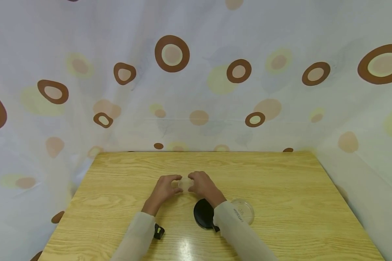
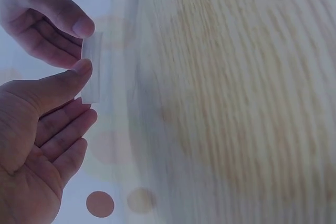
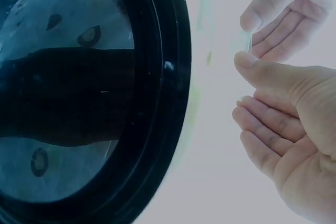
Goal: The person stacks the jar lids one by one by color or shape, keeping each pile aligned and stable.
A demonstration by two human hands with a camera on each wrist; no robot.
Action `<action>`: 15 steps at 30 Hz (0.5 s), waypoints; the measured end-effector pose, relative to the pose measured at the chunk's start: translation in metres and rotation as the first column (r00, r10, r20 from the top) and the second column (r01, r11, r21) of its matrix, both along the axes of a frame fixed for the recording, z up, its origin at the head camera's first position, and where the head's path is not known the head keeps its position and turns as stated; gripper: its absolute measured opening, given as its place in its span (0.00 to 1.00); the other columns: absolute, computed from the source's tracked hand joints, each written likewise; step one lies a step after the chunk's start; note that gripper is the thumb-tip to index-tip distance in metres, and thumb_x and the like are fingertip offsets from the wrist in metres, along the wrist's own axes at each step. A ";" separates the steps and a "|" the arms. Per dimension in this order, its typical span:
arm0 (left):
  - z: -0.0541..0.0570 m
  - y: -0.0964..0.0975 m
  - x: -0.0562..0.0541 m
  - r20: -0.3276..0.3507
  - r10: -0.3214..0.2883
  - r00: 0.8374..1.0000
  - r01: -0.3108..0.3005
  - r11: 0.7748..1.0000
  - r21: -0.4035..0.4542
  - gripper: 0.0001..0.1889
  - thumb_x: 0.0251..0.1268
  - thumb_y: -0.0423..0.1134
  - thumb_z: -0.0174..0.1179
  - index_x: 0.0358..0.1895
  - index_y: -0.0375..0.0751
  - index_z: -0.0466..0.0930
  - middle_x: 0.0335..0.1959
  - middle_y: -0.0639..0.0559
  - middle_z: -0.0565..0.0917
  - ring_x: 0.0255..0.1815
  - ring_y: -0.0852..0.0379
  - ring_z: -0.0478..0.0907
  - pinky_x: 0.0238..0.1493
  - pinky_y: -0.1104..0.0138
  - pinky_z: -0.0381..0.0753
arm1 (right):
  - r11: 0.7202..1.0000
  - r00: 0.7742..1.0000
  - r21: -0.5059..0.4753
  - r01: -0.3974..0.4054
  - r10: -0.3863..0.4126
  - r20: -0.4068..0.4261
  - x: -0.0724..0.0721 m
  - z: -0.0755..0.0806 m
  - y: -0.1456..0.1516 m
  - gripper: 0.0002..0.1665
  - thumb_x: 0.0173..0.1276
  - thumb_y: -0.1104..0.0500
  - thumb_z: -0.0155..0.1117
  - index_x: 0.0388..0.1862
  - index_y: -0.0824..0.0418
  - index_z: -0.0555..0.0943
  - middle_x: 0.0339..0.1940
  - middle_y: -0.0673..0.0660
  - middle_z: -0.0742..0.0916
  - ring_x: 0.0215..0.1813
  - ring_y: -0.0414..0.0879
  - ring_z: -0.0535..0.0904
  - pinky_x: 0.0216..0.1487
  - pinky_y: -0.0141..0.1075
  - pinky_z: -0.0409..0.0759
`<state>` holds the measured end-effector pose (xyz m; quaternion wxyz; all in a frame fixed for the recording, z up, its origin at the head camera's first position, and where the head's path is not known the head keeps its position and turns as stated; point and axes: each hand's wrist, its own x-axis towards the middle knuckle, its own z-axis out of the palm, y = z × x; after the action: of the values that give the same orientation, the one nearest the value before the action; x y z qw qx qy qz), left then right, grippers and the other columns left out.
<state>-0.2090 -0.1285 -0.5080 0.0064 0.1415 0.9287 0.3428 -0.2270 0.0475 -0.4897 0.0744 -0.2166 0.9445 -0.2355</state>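
Note:
Both hands hold a small clear plastic dish-like piece [image 1: 185, 185] close over the middle of the table. My left hand [image 1: 164, 188] pinches its left side, thumb toward me and fingers beyond. On the opposite side my right hand [image 1: 204, 185] grips it the same way. Seen edge-on in the left wrist view, the piece [image 2: 93, 85] is a short translucent band with the thumbs of both hands on it. In the right wrist view, much of it fades into the bright background. Below my right wrist lies a glossy black round object [image 1: 203, 213] with a short tab, partly hidden by the sleeve.
A larger clear round dish [image 1: 247, 213] lies on the wooden table [image 1: 281, 188] right of the right sleeve, partly covered by it. Beside the left sleeve is a small black object [image 1: 159, 232] with a yellow-green mark. A spotted curtain [image 1: 199, 90] hangs behind the table.

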 end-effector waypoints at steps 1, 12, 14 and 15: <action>0.001 0.001 0.000 -0.001 -0.003 1.000 0.003 1.000 0.001 0.24 0.52 0.36 0.70 0.55 0.37 0.80 0.54 0.43 0.82 0.58 0.44 0.77 0.58 0.53 0.78 | 1.000 1.000 -0.006 -0.001 0.001 -0.004 0.001 0.001 0.001 0.20 0.55 0.61 0.73 0.47 0.63 0.82 0.46 0.58 0.86 0.47 0.51 0.82 0.46 0.42 0.82; 0.011 0.012 0.002 -0.015 -0.047 0.999 0.047 0.998 0.028 0.24 0.53 0.37 0.69 0.55 0.37 0.79 0.55 0.43 0.82 0.58 0.44 0.77 0.58 0.52 0.77 | 0.997 1.000 -0.072 -0.014 0.014 0.006 0.008 0.016 0.021 0.24 0.58 0.62 0.71 0.54 0.67 0.79 0.54 0.62 0.83 0.55 0.56 0.79 0.53 0.48 0.80; 0.013 0.015 0.002 -0.010 -0.049 0.999 0.050 0.998 0.045 0.24 0.53 0.37 0.69 0.55 0.36 0.79 0.55 0.43 0.82 0.58 0.43 0.77 0.58 0.52 0.77 | 0.996 1.000 -0.084 -0.016 0.017 0.009 0.009 0.018 0.024 0.25 0.58 0.62 0.71 0.55 0.67 0.79 0.55 0.63 0.83 0.56 0.57 0.79 0.53 0.48 0.80; 0.014 0.016 0.003 -0.009 -0.052 0.999 0.053 0.997 0.051 0.23 0.54 0.37 0.69 0.55 0.36 0.79 0.55 0.43 0.82 0.58 0.43 0.77 0.58 0.52 0.77 | 0.996 1.000 -0.085 -0.016 0.017 0.003 0.010 0.018 0.026 0.25 0.58 0.62 0.71 0.55 0.67 0.78 0.55 0.63 0.83 0.56 0.57 0.79 0.53 0.47 0.80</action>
<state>-0.2062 -0.1125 -0.4941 0.0081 0.1675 0.9156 0.3654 -0.2173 0.0734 -0.4713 0.0690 -0.2269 0.9317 -0.2751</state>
